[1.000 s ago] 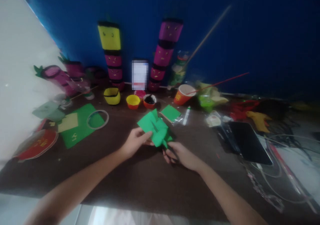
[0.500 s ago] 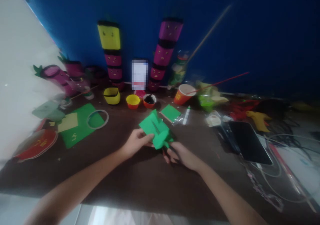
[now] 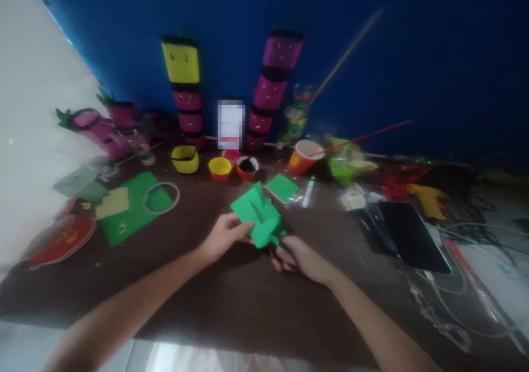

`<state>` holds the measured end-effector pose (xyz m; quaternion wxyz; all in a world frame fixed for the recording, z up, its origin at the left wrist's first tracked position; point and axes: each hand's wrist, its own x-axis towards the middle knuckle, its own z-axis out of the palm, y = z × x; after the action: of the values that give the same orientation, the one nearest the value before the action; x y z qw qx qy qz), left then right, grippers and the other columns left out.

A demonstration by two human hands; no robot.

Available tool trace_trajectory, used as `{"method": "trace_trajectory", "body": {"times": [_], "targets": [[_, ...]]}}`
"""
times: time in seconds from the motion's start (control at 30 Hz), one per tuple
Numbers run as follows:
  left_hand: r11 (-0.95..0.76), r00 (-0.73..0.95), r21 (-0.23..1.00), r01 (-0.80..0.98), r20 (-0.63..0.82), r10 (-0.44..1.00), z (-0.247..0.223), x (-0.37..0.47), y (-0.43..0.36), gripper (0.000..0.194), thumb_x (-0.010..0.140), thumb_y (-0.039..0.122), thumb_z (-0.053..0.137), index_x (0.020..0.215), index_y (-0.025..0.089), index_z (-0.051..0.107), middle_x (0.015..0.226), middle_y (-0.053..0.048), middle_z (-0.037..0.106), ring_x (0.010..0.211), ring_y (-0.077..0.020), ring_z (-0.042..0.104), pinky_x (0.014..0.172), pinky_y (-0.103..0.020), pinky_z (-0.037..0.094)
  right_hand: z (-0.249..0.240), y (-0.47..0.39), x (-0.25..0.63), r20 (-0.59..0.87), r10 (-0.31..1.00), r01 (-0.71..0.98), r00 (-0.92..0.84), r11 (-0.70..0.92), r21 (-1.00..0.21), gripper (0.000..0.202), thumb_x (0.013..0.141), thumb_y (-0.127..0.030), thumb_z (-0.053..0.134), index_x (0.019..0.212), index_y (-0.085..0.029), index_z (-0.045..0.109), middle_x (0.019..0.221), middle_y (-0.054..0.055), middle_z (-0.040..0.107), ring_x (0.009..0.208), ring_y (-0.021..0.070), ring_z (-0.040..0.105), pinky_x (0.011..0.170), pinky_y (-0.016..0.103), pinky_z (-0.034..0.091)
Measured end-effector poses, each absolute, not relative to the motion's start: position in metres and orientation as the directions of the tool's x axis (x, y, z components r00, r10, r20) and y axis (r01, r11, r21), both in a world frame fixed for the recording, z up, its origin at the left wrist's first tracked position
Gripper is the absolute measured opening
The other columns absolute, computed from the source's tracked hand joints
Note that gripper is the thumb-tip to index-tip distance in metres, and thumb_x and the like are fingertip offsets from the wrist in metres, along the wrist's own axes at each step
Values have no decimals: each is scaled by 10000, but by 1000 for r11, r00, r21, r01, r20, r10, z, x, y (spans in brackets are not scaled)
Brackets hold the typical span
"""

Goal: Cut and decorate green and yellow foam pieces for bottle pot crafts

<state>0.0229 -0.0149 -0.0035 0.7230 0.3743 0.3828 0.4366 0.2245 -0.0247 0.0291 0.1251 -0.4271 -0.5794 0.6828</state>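
Observation:
Over the middle of the table, my left hand (image 3: pixel 225 235) pinches a green craft sheet (image 3: pixel 250 208) by its near left edge, thumb on top. Slits run into the sheet, and its near part is bent and curled. At its right side my right hand (image 3: pixel 306 257) is closed around scissors (image 3: pixel 295 260), whose dark handle loops show at the fingers. The blades are mostly hidden by the green sheet. A smaller green square pad (image 3: pixel 282 188) and a white marker with a green cap (image 3: pixel 308 191) lie just beyond.
Behind stand a yellow cup (image 3: pixel 185 160), two small cups, a red paper cup (image 3: pixel 305 158) with a stick, and tall purple stacks (image 3: pixel 268 90). To the left lie a green sheet (image 3: pixel 132 217) and clear tape roll (image 3: pixel 177 200); right, a dark tablet (image 3: pixel 409 234), cables and yellow glue gun (image 3: pixel 427 197).
Both hands stay nearly in place. The scissors' dark handle loops show a little more widely at my right fingers, and the curled part of the green sheet has shifted slightly.

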Motion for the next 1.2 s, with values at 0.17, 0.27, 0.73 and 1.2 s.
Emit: {"method": "trace_trajectory", "body": {"times": [0.17,0.27,0.73,1.2], "targets": [[327,322,880,-346,-216,922,-4,23,-14,292,714,360,678,847,102,639,786,-59,668,686,-143,629,643,-273,531,30,-26,224,-452,672,328,-586,-314,-891,510,735,-663,485,671,-158,456,569,-13,499,447,54,361,410,186,260],[309,312,888,-340,-203,928,-4,23,-14,292,717,359,676,849,102,638,777,-58,661,683,-141,624,648,-279,533,30,-26,223,-452,683,333,-574,-310,-891,518,723,-673,489,665,-160,448,571,-9,505,449,52,362,416,187,260],[163,87,913,-373,-140,986,3,27,-14,393,637,331,739,851,173,449,726,32,582,544,-59,562,517,-182,495,28,-25,223,-452,680,323,-577,-319,-891,511,718,-665,498,689,-157,452,563,-15,500,440,52,353,422,193,247],[48,48,991,-127,-42,998,-5,24,-18,354,702,309,688,996,140,588,686,-5,592,584,-83,561,570,-193,487,30,-24,222,-432,677,333,-596,-281,-900,516,730,-673,481,686,-159,454,573,-18,498,458,57,381,440,196,282]]}}
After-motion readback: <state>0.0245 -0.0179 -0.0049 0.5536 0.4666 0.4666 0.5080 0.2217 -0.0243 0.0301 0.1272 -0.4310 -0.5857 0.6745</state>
